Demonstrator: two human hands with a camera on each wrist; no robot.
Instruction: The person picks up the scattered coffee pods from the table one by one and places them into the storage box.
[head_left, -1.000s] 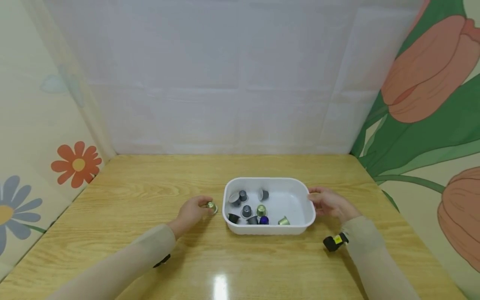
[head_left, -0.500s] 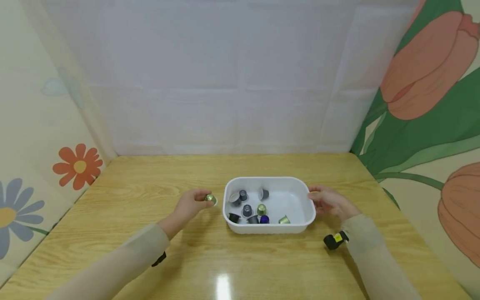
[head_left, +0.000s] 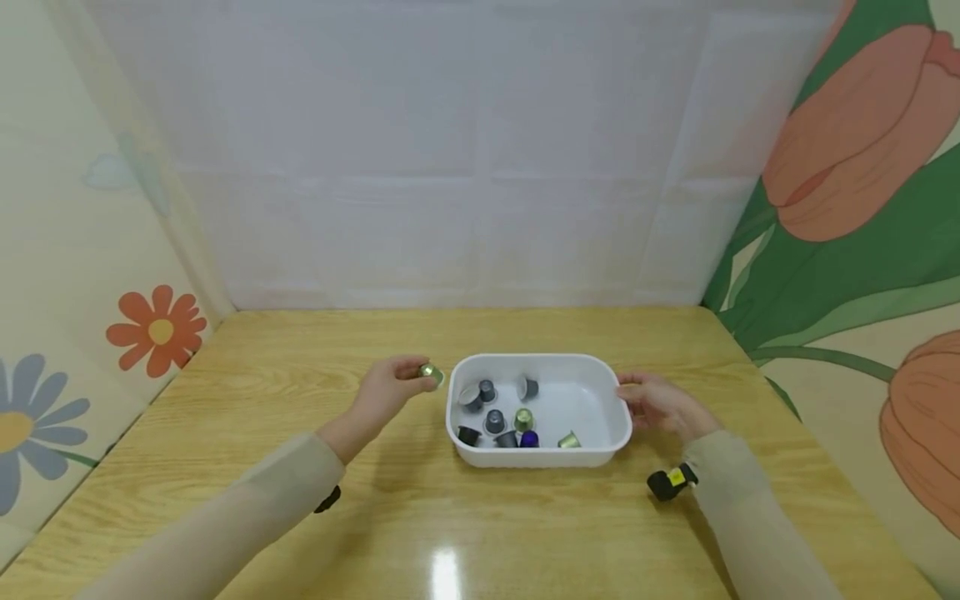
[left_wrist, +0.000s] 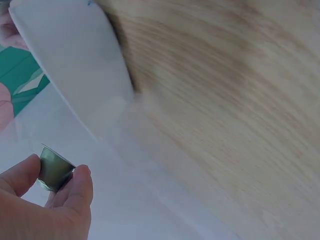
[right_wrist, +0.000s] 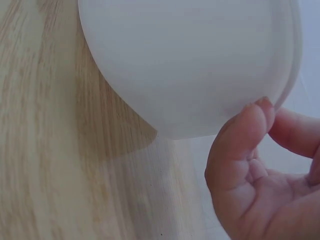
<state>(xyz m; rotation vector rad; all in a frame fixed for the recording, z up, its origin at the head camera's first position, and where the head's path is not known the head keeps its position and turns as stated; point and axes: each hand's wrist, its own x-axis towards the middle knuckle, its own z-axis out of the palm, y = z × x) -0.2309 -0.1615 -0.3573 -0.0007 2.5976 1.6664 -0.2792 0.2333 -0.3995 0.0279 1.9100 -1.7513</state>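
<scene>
My left hand (head_left: 381, 396) pinches a green coffee capsule (head_left: 431, 375) in the air just left of the white plastic bin (head_left: 538, 457). In the left wrist view the capsule (left_wrist: 54, 169) sits tilted between thumb and fingertips, foil rim upward. With my right hand (head_left: 660, 406) I grip the bin's right end at the rim; the right wrist view has the thumb on the outer wall (right_wrist: 190, 70) and a finger at the rim. Several capsules lie in the bin, mostly in its left half: grey ones (head_left: 494, 422), a black one (head_left: 468, 436), a dark blue one (head_left: 528, 439) and green ones (head_left: 522, 419).
The bin stands on a wood-grain table (head_left: 360, 533). A white sheet (head_left: 472, 167) hangs behind the table, with flower-printed panels (head_left: 847, 250) at both sides. A small black camera (head_left: 670, 482) is strapped at my right wrist.
My left hand has lifted the green capsule off the table, raising it and moving it slightly right toward the bin's rim. My right hand and the bin have stayed in place.
</scene>
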